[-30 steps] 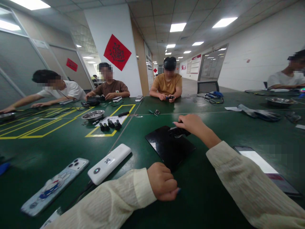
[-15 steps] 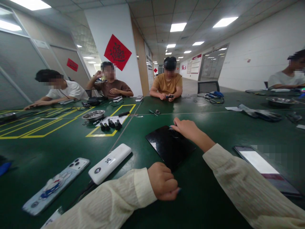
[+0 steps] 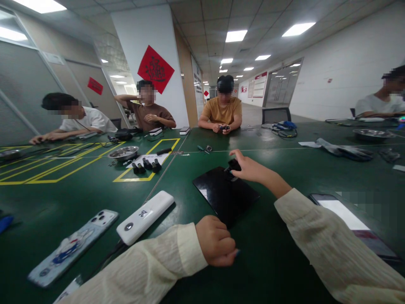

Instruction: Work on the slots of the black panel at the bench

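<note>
My right hand (image 3: 248,168) is stretched over the far corner of a glossy black square plate (image 3: 221,196) on the green table, fingers pinched on a small black part (image 3: 234,164) raised just above the plate. Near the plate's front corner, my left hand (image 3: 216,240) rests on the table as a closed fist, and nothing shows in it. Both arms wear cream sleeves.
A white power bank (image 3: 144,217) and a phone in a patterned case (image 3: 72,247) lie at left, another phone (image 3: 354,226) at right. Farther off are small black parts (image 3: 146,165) on paper, a metal bowl (image 3: 123,153), yellow floor-tape lines and several seated people.
My right hand dipped to the plate's far corner and has risen again with the small black part in its fingers. The left fist has stayed put.
</note>
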`<action>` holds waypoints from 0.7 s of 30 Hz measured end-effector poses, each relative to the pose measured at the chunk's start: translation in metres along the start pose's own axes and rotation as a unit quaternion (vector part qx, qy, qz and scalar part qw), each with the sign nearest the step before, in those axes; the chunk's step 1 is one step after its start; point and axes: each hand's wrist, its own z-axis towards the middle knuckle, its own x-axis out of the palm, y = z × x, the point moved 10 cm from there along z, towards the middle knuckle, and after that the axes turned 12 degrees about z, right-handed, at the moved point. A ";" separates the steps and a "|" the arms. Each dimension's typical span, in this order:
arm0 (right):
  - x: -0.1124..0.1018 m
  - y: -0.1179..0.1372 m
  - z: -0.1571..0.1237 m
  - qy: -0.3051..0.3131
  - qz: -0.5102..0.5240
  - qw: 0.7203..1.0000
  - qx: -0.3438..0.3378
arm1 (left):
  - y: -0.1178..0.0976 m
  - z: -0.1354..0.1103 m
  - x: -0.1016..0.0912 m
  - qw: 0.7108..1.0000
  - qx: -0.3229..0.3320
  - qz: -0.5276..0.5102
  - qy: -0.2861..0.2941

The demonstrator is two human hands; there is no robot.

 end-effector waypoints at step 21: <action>0.023 0.014 0.006 -0.021 0.020 0.995 -0.097 | 0.007 0.002 -0.009 0.999 -0.020 -0.029 -0.013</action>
